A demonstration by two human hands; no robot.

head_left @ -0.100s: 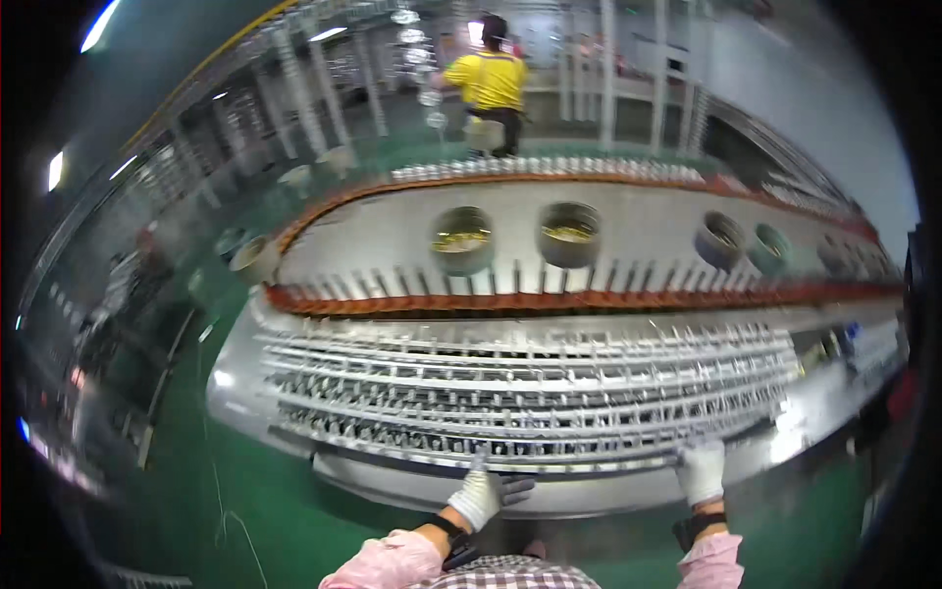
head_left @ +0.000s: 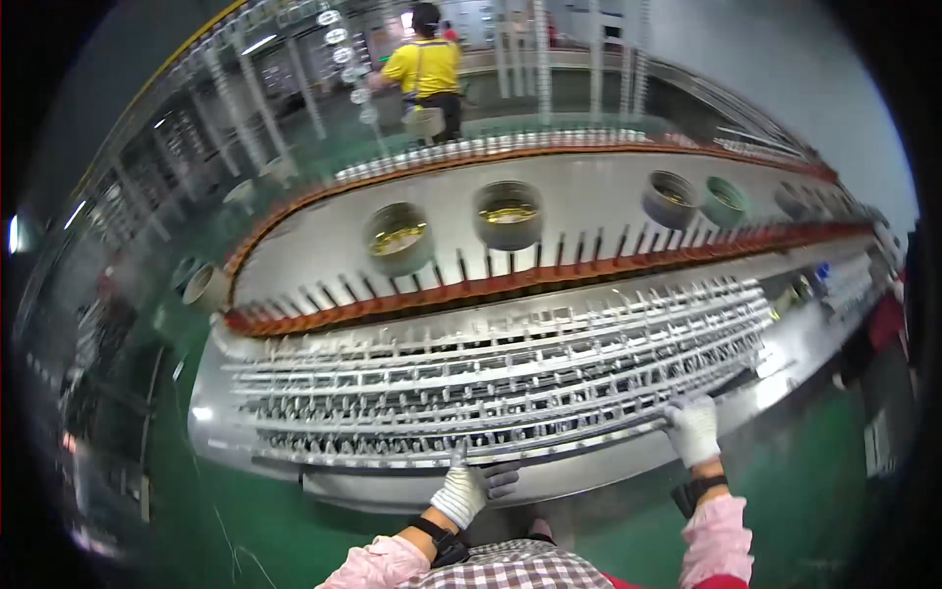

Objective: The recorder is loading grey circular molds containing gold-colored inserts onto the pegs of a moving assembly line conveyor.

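Observation:
Rows of pale metal bars [head_left: 589, 379], with many small upright pegs, lie across the near side of a metal worktable [head_left: 211, 393]. My left hand [head_left: 464, 494], in a white glove with grey fingertips, is at their near edge. One digit points up against the nearest bar and the other fingers stretch out to the right, apart. Farther right, my right hand [head_left: 693, 432], gloved in white, has its fingers bent over the near edge of the bars. Its fingertips are partly blurred.
Behind the bars runs an orange-red conveyor track [head_left: 471, 294] with upright dark pins. Inside its loop stand tubs [head_left: 507, 231] of gold-coloured parts and a green tub [head_left: 724, 201]. A person in a yellow shirt [head_left: 429, 69] stands beyond. Green floor [head_left: 265, 520] lies on the near side.
The view has swung and tilted, so the table and tubs appear farther left and slanted. My right hand appears higher in the picture. Both hands stay at the near edge of the bars.

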